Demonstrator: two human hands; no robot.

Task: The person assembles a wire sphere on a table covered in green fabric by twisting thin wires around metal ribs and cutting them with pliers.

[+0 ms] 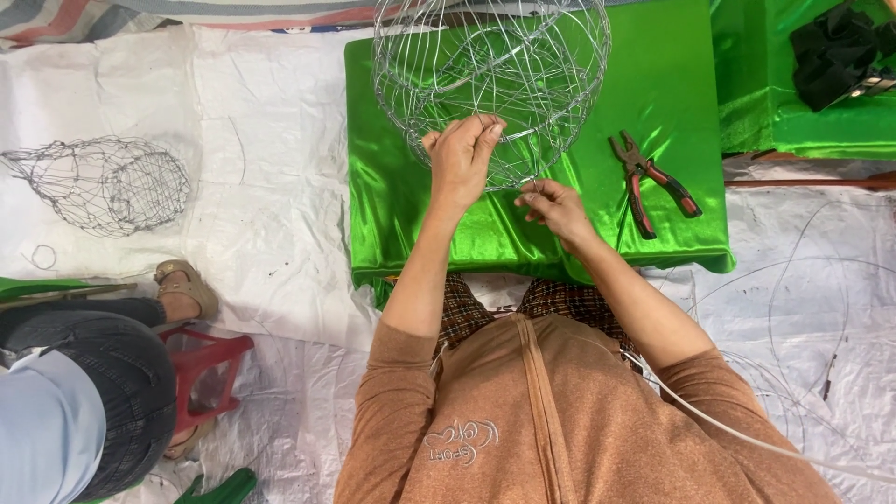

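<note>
A round silver wire basket rests on a low table covered in shiny green cloth. My left hand is raised against the basket's near side, with its fingers pinching a wire of the mesh. My right hand sits lower, at the basket's bottom edge, fingers closed on a thin wire end there. Pliers with red and black handles lie on the green cloth to the right of my right hand, untouched.
A second, darker wire basket lies on its side on the white sheet at left. Another person sits at lower left on a red stool. Loose wire loops spread over the sheet at right. Black cloth lies top right.
</note>
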